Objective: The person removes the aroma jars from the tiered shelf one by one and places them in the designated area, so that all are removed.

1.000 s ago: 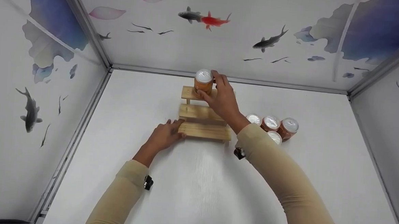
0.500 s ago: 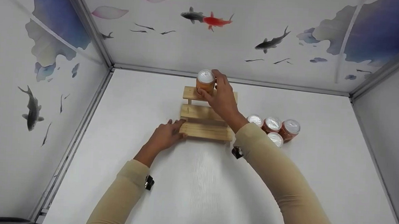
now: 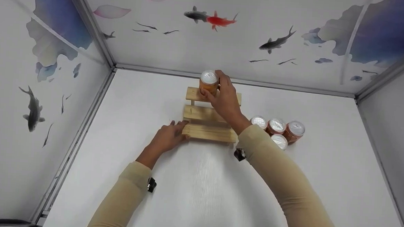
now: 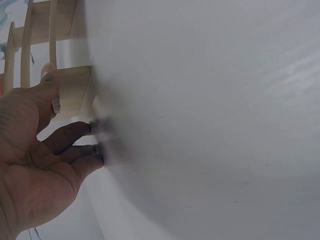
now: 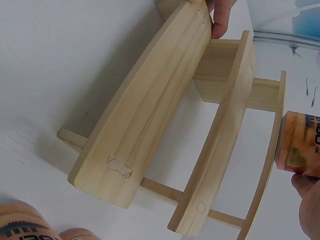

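A three-step wooden rack [image 3: 209, 133] stands on the white table. My right hand [image 3: 226, 99] grips an orange can [image 3: 208, 82] with a silvery lid, upright at the top step toward its left part. The right wrist view shows the printed side of this can [image 5: 299, 145] right at the top step, thumb against it. My left hand [image 3: 168, 136] holds the left end of the lowest step. In the left wrist view the thumb [image 4: 48, 82] and a finger pinch that step, while the other fingers [image 4: 75, 150] reach down to the tabletop.
Several more cans [image 3: 276, 126] stand close together on the table [image 3: 326, 175], right of the rack. White panels with painted fish enclose the table, and the back wall [image 3: 156, 52] rises just behind the rack. My right forearm [image 3: 281, 176] passes near the cans.
The head view has shifted slightly. Both hands, the can and the rack stay in the same places relative to each other.
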Motion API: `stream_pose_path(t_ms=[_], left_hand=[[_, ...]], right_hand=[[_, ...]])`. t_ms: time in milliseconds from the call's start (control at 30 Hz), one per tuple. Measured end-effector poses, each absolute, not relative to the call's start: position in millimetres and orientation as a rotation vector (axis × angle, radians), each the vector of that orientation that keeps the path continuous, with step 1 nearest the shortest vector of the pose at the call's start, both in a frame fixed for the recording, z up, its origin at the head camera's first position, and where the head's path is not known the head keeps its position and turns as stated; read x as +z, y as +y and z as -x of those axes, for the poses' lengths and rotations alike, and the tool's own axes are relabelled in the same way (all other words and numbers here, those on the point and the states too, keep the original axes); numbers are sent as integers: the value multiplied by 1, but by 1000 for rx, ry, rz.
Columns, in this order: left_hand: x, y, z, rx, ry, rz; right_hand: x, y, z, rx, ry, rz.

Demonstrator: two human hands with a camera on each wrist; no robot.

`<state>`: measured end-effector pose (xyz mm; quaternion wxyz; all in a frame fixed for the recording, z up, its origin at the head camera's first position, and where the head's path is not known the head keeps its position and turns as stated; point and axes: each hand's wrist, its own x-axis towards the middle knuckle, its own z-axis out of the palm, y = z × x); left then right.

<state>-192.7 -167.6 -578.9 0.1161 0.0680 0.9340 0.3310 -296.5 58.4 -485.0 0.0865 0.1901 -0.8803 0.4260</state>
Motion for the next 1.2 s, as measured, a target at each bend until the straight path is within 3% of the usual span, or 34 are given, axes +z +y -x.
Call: stream_pose_path(t_ms=[167, 233, 467, 1200], left_hand=[[-580, -169, 193, 1012, 2722, -220], [-596, -174, 199, 1023, 2746, -256], [-580, -169, 195, 1005, 2721, -209], [-577, -165, 192, 928, 2757, -184]], right_hand=[[-485, 62, 295, 1250, -2622, -573], [-485, 63, 295, 1247, -2618, -574], [-485, 70, 294, 1194, -2593, -592], [-481, 111, 286, 1172, -2530, -683]])
